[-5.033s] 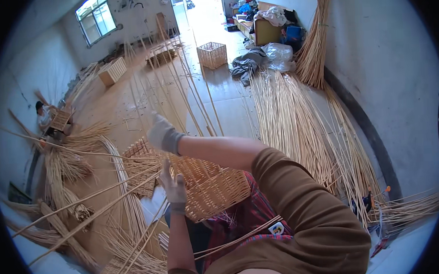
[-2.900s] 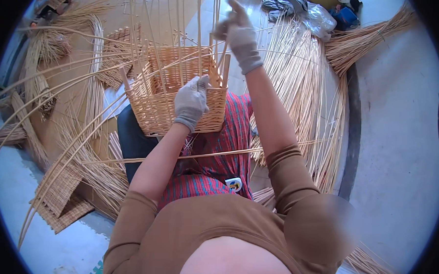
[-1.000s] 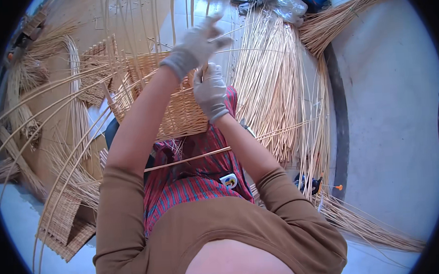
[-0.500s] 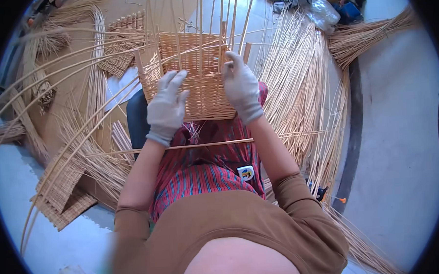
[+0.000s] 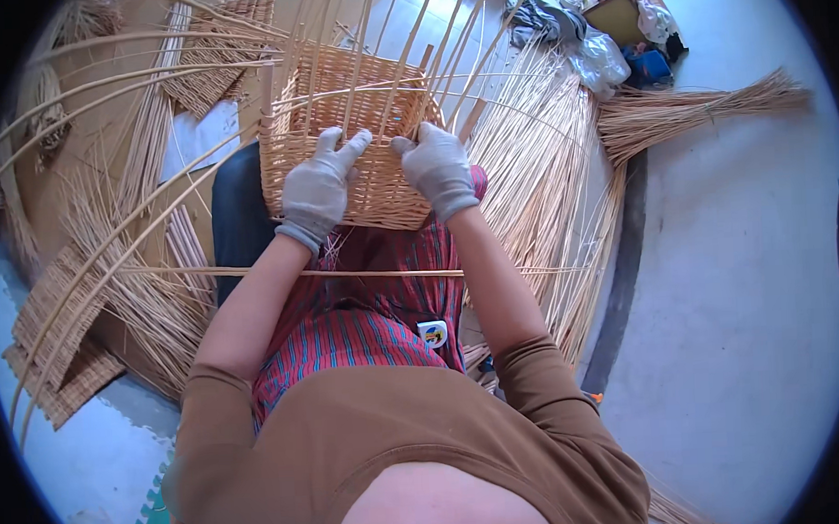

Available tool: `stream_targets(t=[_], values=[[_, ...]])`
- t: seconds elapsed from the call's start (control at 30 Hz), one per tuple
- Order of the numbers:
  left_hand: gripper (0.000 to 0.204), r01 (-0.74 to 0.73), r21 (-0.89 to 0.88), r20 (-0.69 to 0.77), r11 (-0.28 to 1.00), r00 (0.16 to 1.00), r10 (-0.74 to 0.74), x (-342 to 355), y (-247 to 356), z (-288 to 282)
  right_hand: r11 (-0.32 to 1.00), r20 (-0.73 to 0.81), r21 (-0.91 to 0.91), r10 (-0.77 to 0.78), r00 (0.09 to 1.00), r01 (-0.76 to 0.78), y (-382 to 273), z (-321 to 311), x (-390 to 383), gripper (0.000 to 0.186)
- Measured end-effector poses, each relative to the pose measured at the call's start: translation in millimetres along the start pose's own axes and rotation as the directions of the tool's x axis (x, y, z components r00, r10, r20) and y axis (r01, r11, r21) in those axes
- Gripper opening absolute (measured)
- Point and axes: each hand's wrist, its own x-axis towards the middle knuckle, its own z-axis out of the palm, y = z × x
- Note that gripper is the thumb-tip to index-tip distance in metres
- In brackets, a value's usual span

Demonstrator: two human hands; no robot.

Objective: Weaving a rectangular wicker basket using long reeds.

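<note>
A half-woven wicker basket [image 5: 370, 194], rectangular, rests on my lap with long uprights [image 5: 363, 30] standing out of it. My left hand [image 5: 321, 184], in a pale work glove, closes on the upper edge of the near wall, its thumb and forefinger upward. Farther right along that same edge, my right hand [image 5: 437, 170], gloved too, grips the wall near the corner; its fingertips are partly hidden behind the weave. Long loose weaver rods [image 5: 140, 82] sweep from the basket to the left. A single rod [image 5: 383, 274] lies across my lap under both forearms.
To the right a wide fan of cane strands [image 5: 537, 163] covers the floor, beside a tied bundle [image 5: 694, 114]. Woven panels [image 5: 66, 320] lie at left, another panel [image 5: 223, 50] farther off. Plastic bags [image 5: 600, 62] and cloth are at the back. A small white square item [image 5: 432, 334] sits on my striped apron.
The basket has turned and tilted, its uprights now leaning right. Both hands have closed on its near edge, where the right fingers were raised at the corner before. The whole view has shifted.
</note>
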Motion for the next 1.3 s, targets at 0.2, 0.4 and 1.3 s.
stream_targets(t=[0.2, 0.4, 1.3], values=[[0.035, 0.044, 0.089, 0.097, 0.995, 0.994, -0.053, 12, 12, -17, 0.938, 0.119, 0.346, -0.053, 0.992, 0.008, 8, -9, -7, 0.028], [0.023, 0.280, -0.243, 0.399, 0.929, 0.902, -0.168, 52, 7, -17, 0.869, 0.163, 0.493, -0.048, 0.986, -0.039, 17, -5, -6, 0.027], [0.033, 0.072, -0.492, -0.207, 0.867, 0.959, -0.196, -77, -61, -70, 0.852, 0.085, 0.209, -0.505, 0.859, 0.480, 29, 33, -116, 0.035]])
